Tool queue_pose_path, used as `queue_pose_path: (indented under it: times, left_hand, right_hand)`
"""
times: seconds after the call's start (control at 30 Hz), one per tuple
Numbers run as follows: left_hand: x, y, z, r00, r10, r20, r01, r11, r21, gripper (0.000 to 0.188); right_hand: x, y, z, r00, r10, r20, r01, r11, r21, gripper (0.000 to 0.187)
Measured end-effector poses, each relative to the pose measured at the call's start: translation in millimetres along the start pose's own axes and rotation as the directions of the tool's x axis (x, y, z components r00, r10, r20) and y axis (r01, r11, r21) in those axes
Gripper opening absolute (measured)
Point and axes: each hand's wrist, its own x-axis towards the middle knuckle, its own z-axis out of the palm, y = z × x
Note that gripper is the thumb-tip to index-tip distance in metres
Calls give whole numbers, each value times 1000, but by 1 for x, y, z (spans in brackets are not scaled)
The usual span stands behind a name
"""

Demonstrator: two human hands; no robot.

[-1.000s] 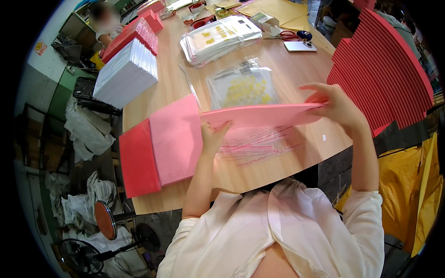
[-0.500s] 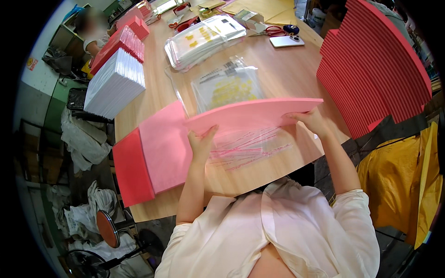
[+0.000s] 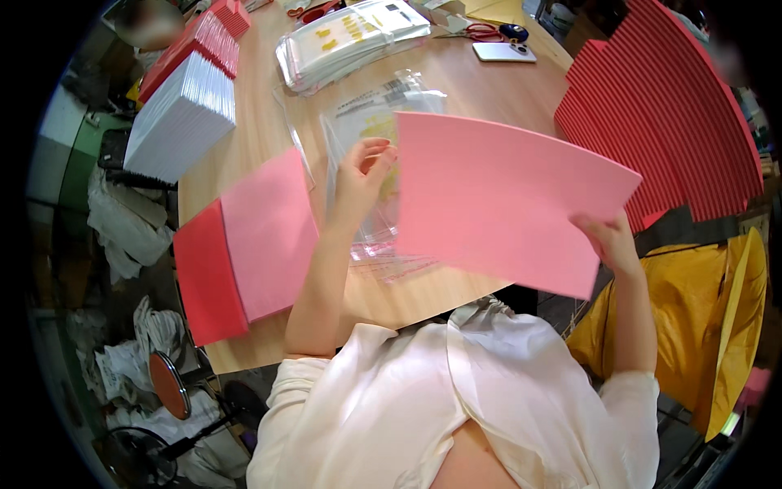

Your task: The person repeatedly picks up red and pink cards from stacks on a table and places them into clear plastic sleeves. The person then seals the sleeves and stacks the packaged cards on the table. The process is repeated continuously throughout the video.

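Note:
A pink foam-like sheet (image 3: 505,196) is held up, tilted, over the near part of the table, its broad face toward me. My right hand (image 3: 611,240) grips it near its lower right edge, thumb on the front. Just off the sheet's left edge is my left hand (image 3: 366,167), its fingers loosely curled and apart, with nothing visible in them. Behind and partly hidden by the sheet lie clear plastic bags (image 3: 346,130) with yellow print. To the left, another pink sheet (image 3: 273,232) lies beside a red piece (image 3: 210,277) on the table.
A stack of printed clear bags (image 3: 350,45), red-handled scissors (image 3: 482,33) and a white phone (image 3: 503,53) occupy the far side. White (image 3: 183,122) and red stacks (image 3: 199,49) stand left; a tall red stack (image 3: 660,122) stands right, above yellow cloth (image 3: 684,318). Another person sits far left.
The pink sheet has moved right and turned its face toward me. My left hand has let go of it and risen; my right hand carries it. The view has shifted slightly.

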Motion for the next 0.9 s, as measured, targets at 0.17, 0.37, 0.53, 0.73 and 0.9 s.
queue_pose_path:
  times: [0.17, 0.37, 0.53, 0.73, 0.9]
  left_hand:
    - [-33, -40, -10, 895, 328, 302, -441, 546, 713, 24]
    - [-43, -59, -1, 861, 315, 401, -494, 325, 806, 19]
    - [-34, -56, 6, 867, 174, 467, -486, 84, 870, 9]
    - [-36, -57, 16, 890, 259, 375, -399, 42, 916, 12]
    - [-46, -50, 19, 893, 441, 87, -270, 373, 888, 7]
  right_hand:
    - [-73, 34, -27, 920, 307, -244, -253, 940, 228, 28]
    - [-104, 83, -51, 861, 433, -267, -320, 869, 378, 31]
    - [-96, 87, -42, 866, 448, -222, -324, 841, 433, 33]
    - [-92, 90, -33, 874, 480, -80, -385, 784, 487, 33]
    - [-88, 90, -11, 817, 574, -53, -500, 751, 432, 31]
